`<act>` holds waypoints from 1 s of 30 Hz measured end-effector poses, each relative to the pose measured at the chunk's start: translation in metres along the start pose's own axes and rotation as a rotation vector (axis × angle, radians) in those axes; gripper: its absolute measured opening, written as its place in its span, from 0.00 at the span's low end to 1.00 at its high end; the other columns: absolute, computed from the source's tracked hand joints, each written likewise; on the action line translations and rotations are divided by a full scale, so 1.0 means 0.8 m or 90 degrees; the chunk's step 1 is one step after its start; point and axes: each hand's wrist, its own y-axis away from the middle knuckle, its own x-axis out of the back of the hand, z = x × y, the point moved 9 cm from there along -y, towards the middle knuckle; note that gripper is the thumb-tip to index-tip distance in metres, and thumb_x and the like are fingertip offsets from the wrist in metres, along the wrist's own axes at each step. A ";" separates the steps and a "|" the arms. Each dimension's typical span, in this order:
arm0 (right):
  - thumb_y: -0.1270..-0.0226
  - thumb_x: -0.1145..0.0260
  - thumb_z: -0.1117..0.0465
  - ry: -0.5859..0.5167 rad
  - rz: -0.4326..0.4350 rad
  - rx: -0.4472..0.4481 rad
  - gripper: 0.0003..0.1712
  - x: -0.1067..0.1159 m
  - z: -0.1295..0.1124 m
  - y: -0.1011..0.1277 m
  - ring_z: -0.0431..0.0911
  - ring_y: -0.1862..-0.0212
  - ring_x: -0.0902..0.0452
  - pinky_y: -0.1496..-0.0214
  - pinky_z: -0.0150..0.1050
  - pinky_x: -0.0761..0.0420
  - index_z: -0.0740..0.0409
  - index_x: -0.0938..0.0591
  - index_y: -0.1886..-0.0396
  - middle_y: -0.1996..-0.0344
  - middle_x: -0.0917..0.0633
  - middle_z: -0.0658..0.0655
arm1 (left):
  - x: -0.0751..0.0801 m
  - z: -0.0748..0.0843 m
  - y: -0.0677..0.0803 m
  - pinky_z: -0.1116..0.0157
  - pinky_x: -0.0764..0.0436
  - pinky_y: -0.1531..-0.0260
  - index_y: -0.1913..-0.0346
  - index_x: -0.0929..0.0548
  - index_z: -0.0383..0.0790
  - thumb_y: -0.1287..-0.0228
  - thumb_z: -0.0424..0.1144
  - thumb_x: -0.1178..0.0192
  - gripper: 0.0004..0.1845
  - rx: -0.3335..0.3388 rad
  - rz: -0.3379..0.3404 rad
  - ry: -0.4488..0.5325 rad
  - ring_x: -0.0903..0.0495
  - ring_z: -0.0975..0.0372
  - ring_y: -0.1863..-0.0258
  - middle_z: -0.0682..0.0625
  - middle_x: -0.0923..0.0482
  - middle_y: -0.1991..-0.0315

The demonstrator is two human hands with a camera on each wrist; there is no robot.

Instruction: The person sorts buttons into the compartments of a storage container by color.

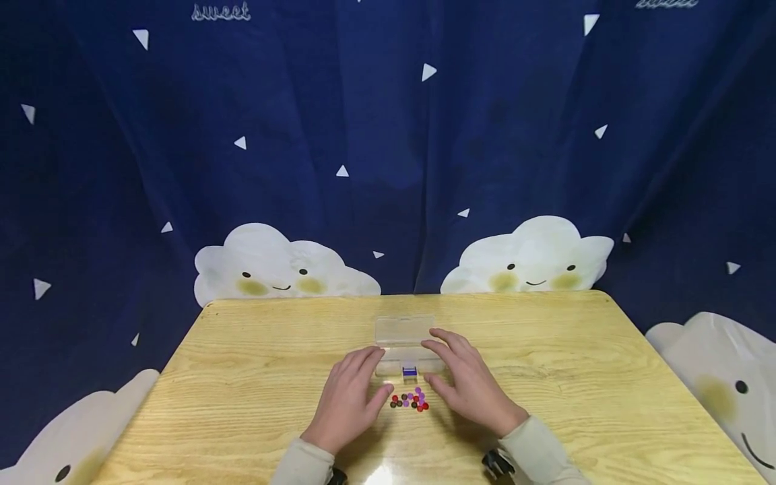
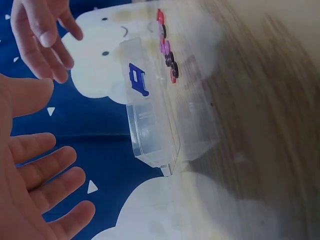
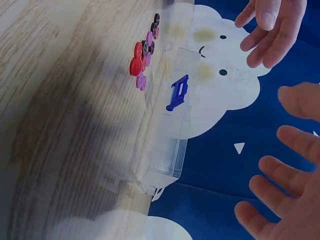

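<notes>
A clear plastic box [image 1: 388, 368] with its lid [image 1: 404, 330] raised stands on the table in front of the hands. A blue latch [image 1: 409, 372] is on its near wall. On the near side of the box lies a loose cluster of small round buttons [image 1: 420, 408], red, purple and black. My left hand [image 1: 348, 401] hovers at the box's left end, fingers spread and gently bent, holding nothing. Opposite it, my right hand [image 1: 475, 384] is at the right end, its thumb apart from its fingers and the palm bare. The wrist views show both hands apart from the buttons.
The light wooden table [image 1: 242, 364] reaches back to a dark blue curtain [image 1: 388, 135] with printed white clouds and triangles. Dark straps [image 1: 498, 463] show at the wrists, beside pale sleeves [image 1: 539, 448].
</notes>
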 end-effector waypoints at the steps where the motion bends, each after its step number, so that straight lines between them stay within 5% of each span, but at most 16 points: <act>1: 0.43 0.25 0.56 -0.003 0.003 0.002 0.30 0.001 -0.001 0.000 0.56 0.34 0.28 0.38 0.57 0.26 0.54 0.21 0.40 0.36 0.23 0.59 | 0.000 0.000 0.000 0.50 0.23 0.42 0.36 0.23 0.42 0.39 0.52 0.33 0.31 -0.002 -0.001 -0.004 0.22 0.54 0.39 0.47 0.21 0.38; 21: 0.41 0.25 0.58 -0.006 -0.009 -0.007 0.28 -0.004 0.000 -0.005 0.54 0.34 0.28 0.37 0.56 0.26 0.50 0.21 0.40 0.36 0.23 0.57 | -0.004 -0.005 -0.002 0.49 0.22 0.43 0.36 0.23 0.41 0.39 0.49 0.32 0.30 -0.005 -0.015 0.025 0.22 0.52 0.39 0.45 0.21 0.38; 30: 0.39 0.27 0.56 -0.014 -0.029 -0.031 0.27 -0.009 0.006 -0.002 0.55 0.34 0.28 0.37 0.56 0.26 0.53 0.20 0.40 0.36 0.23 0.59 | -0.013 -0.016 -0.005 0.48 0.23 0.41 0.36 0.23 0.40 0.38 0.49 0.33 0.29 0.027 -0.041 0.063 0.22 0.51 0.39 0.43 0.22 0.38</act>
